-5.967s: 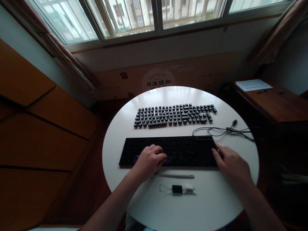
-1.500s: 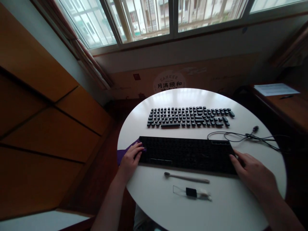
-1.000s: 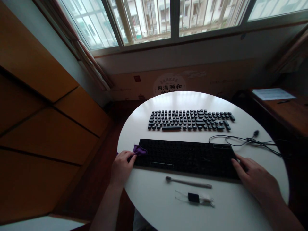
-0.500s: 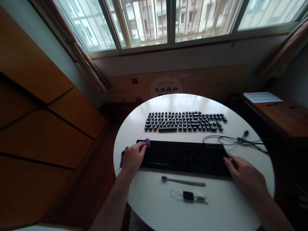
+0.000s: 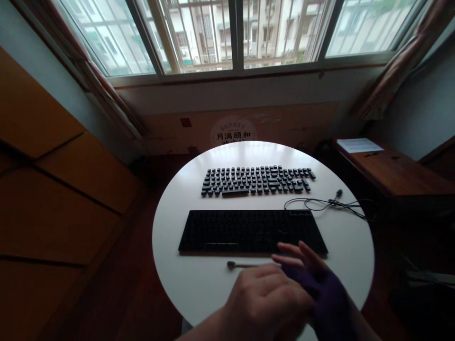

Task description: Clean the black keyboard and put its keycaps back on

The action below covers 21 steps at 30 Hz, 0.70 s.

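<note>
My left hand (image 5: pixel 268 298) is closed, its fingers curled around part of a purple cloth (image 5: pixel 332 303) in front of the table's near side. The cloth lies across my right hand (image 5: pixel 305 258), whose fingers stick out, spread apart, beyond it. Just past the hands, a black keyboard base (image 5: pixel 245 232) lies flat on the round white table (image 5: pixel 170 279). Nearer to me is a thin grey brush (image 5: pixel 232 265) with a dark head, its handle partly covered by my hands.
Loose black keycaps (image 5: pixel 256 180) stand in keyboard order behind the base. The black cable (image 5: pixel 332 202) lies coiled toward the right edge. A wooden desk (image 5: pixel 408 175) with paper (image 5: pixel 359 145) is on the right, an orange cabinet (image 5: pixel 64 189) on the left.
Both hands have left the keyboard and come together at the lower right. The purple cloth moved with my left hand from the keyboard's left end onto my right hand. The view shifted.
</note>
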Available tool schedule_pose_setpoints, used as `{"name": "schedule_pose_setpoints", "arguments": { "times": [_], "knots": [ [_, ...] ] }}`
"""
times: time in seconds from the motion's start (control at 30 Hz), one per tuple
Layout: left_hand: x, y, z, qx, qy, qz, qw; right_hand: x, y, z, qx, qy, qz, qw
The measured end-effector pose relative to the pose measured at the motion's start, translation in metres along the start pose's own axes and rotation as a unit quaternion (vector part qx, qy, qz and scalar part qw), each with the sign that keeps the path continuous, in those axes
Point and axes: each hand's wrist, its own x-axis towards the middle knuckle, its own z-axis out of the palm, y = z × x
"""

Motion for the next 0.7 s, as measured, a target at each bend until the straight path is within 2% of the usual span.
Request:
{"name": "schedule_pose_setpoints", "arguments": {
  "times": [0.03,0.1,0.17,0.23,0.27,0.33,0.4,0.47,0.53,0.6,0.7],
  "knots": [
    [-0.003,0.000,0.010,0.001,0.003,0.039,0.999,-0.007,0.003,-0.001,0.030,-0.015,0.019,0.999],
    [-0.008,-0.001,0.018,0.010,-0.029,0.061,0.998,-0.019,0.004,-0.011,0.033,-0.030,0.043,0.998],
    [-0.013,-0.005,0.009,0.028,-0.029,0.058,0.998,-0.024,0.002,-0.026,0.023,-0.032,0.037,0.999],
    [-0.018,-0.015,-0.014,0.077,0.016,0.004,0.997,-0.022,-0.003,-0.042,0.033,0.004,0.029,0.999],
    [-0.022,-0.024,-0.029,0.128,0.025,-0.081,0.988,-0.017,-0.004,-0.051,0.037,0.045,0.036,0.998],
    [-0.032,-0.050,-0.065,0.234,0.060,-0.234,0.942,-0.006,-0.004,-0.073,0.023,0.158,0.069,0.985],
    [-0.048,-0.082,-0.098,0.330,0.063,-0.373,0.865,0.009,-0.001,-0.096,-0.020,0.242,0.101,0.965],
    [-0.065,-0.112,-0.125,0.406,0.053,-0.488,0.770,0.023,0.005,-0.118,-0.053,0.261,0.122,0.956],
    [-0.081,-0.133,-0.142,0.413,0.017,-0.571,0.710,0.037,0.012,-0.136,-0.076,0.256,0.135,0.954],
    [-0.091,-0.145,-0.151,0.394,-0.012,-0.608,0.689,0.050,0.017,-0.149,-0.107,0.244,0.148,0.952],
    [-0.093,-0.153,-0.153,0.381,-0.033,-0.618,0.687,0.073,0.022,-0.166,-0.185,0.205,0.191,0.942]
  ]
}}
